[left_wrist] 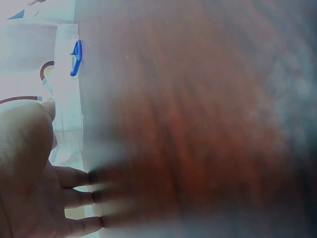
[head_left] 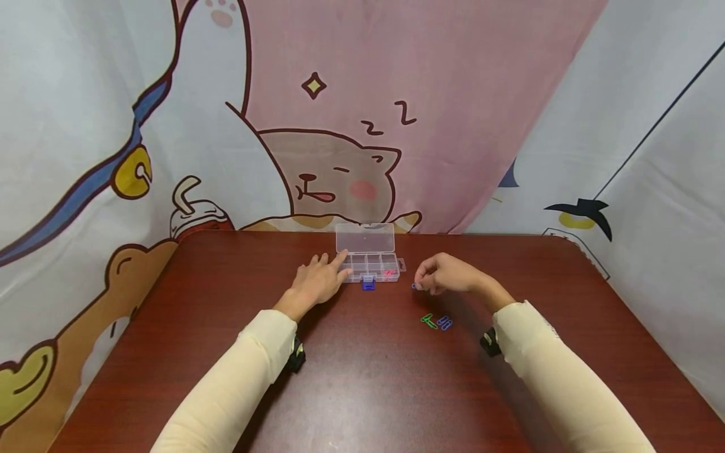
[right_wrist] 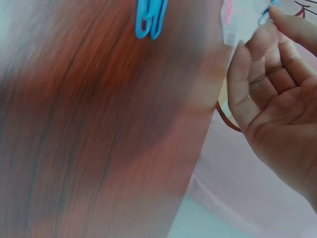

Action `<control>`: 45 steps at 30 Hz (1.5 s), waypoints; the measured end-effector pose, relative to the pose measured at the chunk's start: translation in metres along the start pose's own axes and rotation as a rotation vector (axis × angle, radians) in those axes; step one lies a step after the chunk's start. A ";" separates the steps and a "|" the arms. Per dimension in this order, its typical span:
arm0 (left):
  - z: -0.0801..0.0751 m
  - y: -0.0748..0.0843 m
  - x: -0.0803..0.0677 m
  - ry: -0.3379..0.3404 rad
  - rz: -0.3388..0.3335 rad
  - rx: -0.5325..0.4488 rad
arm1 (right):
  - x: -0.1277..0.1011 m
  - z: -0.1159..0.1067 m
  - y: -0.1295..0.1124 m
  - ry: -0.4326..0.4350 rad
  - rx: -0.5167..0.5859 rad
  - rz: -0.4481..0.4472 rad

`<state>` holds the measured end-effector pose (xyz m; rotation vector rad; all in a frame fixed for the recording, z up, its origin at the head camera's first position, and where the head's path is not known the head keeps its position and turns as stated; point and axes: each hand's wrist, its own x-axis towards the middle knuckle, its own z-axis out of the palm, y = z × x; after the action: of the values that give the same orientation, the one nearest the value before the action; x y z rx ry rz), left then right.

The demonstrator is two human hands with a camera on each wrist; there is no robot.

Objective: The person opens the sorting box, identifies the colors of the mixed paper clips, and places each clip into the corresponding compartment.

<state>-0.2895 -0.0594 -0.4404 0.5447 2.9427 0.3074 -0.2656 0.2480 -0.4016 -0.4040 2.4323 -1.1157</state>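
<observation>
A dark red table [head_left: 362,390] carries a clear compartment box [head_left: 370,265] with its lid up, near the far edge. The left hand [head_left: 317,283] lies flat, fingers straight, touching the box's left end. Well apart, the right hand [head_left: 447,275] pinches a blue paper clip [head_left: 415,286] right of the box. A green clip [head_left: 428,321] and a blue clip [head_left: 445,323] lie nearer on the table.
</observation>
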 end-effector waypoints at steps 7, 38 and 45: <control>0.000 0.000 0.000 0.002 0.001 -0.006 | 0.010 0.005 -0.006 0.057 0.280 0.098; 0.000 0.002 0.002 0.011 -0.002 0.024 | 0.055 0.038 -0.033 0.097 0.761 0.215; -0.001 0.001 -0.001 0.012 0.001 0.010 | 0.052 0.036 -0.030 0.099 0.762 0.228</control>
<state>-0.2887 -0.0586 -0.4394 0.5470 2.9566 0.2977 -0.2899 0.1829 -0.4131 0.1703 1.8604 -1.8438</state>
